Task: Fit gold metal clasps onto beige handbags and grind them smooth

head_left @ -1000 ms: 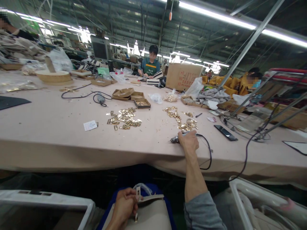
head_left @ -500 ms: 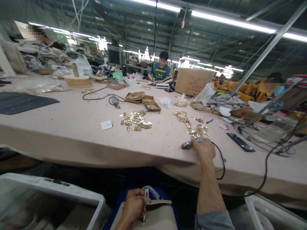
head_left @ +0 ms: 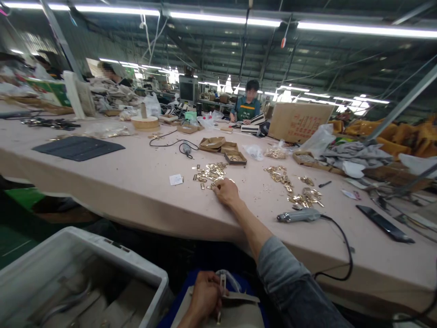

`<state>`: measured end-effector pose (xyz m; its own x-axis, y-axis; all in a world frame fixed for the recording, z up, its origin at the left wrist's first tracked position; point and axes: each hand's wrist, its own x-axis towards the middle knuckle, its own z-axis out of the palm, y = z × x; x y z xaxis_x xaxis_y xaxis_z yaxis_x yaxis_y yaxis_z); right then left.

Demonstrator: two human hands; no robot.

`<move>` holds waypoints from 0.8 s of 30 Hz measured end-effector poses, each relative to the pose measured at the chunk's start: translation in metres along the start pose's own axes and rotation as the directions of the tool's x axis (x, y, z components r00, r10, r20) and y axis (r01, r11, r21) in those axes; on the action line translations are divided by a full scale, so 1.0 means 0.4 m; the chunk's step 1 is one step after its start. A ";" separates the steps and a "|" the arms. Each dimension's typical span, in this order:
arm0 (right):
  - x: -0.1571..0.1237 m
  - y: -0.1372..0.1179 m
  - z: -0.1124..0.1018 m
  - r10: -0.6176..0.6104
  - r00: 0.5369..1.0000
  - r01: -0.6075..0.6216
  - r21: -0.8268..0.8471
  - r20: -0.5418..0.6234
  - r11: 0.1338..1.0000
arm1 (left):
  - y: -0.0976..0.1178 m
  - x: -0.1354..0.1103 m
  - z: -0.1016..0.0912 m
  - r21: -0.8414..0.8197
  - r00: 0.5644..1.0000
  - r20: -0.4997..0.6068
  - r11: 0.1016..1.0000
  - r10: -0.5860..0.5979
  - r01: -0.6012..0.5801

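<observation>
On my lap rests a beige handbag [head_left: 239,313], with a pale strap tab bearing a metal fitting [head_left: 223,280] upright at its top. My left hand [head_left: 206,294] is closed on the bag beside that tab; its fingertips are partly hidden. On the table, my right hand [head_left: 227,192] has its fingers pinched at the near edge of a pile of gold metal fittings [head_left: 213,171]. What lies between those fingertips is hidden. A grey electric screwdriver [head_left: 298,215] lies to the right, apart from both hands, its black cord hanging over the table edge.
Further gold pieces [head_left: 305,198] lie behind the screwdriver. A black phone [head_left: 384,223] sits at the right and a white label [head_left: 176,179] at the left. Small cardboard boxes [head_left: 235,158] stand mid-table. A white crate [head_left: 136,264] is at my left. Across the table sits a co-worker [head_left: 247,107].
My right hand has let go of the screwdriver, leaving it on the table, and moved left to the gold pile. My left hand still grips the handbag. The view has turned left.
</observation>
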<state>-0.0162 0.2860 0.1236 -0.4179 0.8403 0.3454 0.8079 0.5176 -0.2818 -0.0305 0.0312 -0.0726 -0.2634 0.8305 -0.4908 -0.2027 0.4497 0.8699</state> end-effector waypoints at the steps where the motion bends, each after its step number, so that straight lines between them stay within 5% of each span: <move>1: 0.006 -0.002 0.009 0.015 1.000 -0.015 -0.024 0.002 1.000 | -0.002 0.001 0.000 -0.004 1.000 -0.002 1.000 0.003 -0.003; 24: 0.010 -0.012 0.034 0.101 0.994 -0.105 0.087 0.048 0.991 | 0.008 -0.002 0.012 -0.011 1.000 -0.023 1.000 0.014 -0.015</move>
<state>-0.0273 0.2888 0.1143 -0.3538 0.8950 0.2716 0.8078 0.4388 -0.3935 -0.0264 0.0335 -0.0694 -0.2879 0.8291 -0.4792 -0.2092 0.4338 0.8764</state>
